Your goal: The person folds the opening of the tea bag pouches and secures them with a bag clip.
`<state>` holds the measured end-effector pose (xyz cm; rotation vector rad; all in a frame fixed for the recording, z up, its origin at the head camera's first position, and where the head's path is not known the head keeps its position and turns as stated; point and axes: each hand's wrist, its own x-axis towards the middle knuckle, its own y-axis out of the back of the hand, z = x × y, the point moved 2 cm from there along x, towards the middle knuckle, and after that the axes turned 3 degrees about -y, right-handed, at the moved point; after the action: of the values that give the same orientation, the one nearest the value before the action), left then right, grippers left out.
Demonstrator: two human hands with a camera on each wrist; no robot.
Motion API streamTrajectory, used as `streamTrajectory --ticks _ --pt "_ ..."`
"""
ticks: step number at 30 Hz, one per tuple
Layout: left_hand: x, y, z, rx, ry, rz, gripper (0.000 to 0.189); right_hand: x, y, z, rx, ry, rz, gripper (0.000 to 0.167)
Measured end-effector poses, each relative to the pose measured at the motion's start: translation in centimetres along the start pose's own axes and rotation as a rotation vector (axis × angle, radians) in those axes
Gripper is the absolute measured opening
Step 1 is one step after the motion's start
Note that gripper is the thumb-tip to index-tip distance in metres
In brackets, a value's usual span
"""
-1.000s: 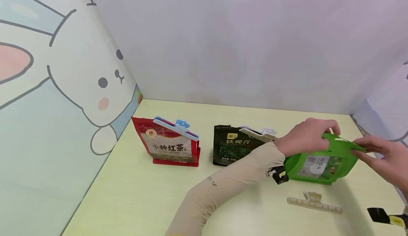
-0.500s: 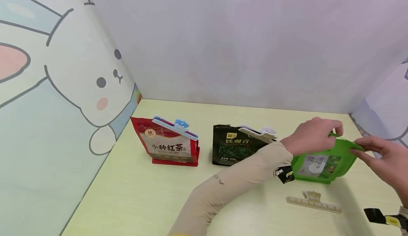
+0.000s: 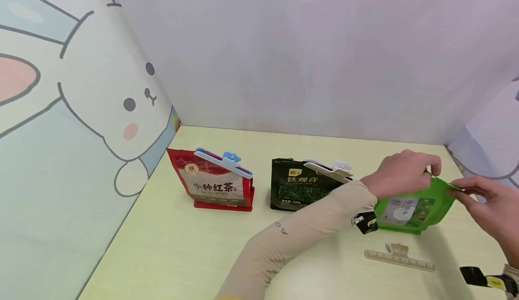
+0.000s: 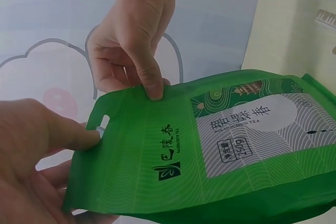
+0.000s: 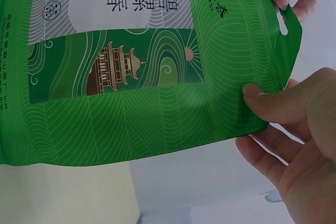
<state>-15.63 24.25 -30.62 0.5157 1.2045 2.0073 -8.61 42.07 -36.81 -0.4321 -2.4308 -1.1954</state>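
A green tea bag with a grey label stands at the right of the table. My left hand reaches across and pinches its top edge; in the left wrist view the thumb lies beside the handle slot. At the bag's top right corner, my right hand pinches the edge between thumb and fingers, as the right wrist view also shows. In front of the bag, a beige sealing clip with a crown-shaped grip lies flat on the table.
To the left stands a black tea bag with a white clip across its top, partly behind my left arm. Farther left is a red tea bag with a blue clip. A pale wall rises behind the table.
My left hand has slid to the right along the green bag's top edge, closer to my right hand. My right hand keeps its pinch on the corner.
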Motion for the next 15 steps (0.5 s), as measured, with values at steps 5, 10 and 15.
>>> streamTrajectory --ticks 5,10,15 --pt "0.05 -0.12 0.10 -0.010 0.001 -0.005 0.028 -0.11 -0.03 0.03 0.015 -0.010 0.003 0.027" --pt "0.01 -0.17 0.27 -0.007 -0.002 -0.013 0.027 -0.45 -0.20 0.11 0.040 -0.028 0.004 0.032" --pt "-0.17 -0.21 0.37 -0.017 0.009 -0.035 0.026 -0.47 -0.27 -0.12 0.059 -0.032 0.021 0.027"
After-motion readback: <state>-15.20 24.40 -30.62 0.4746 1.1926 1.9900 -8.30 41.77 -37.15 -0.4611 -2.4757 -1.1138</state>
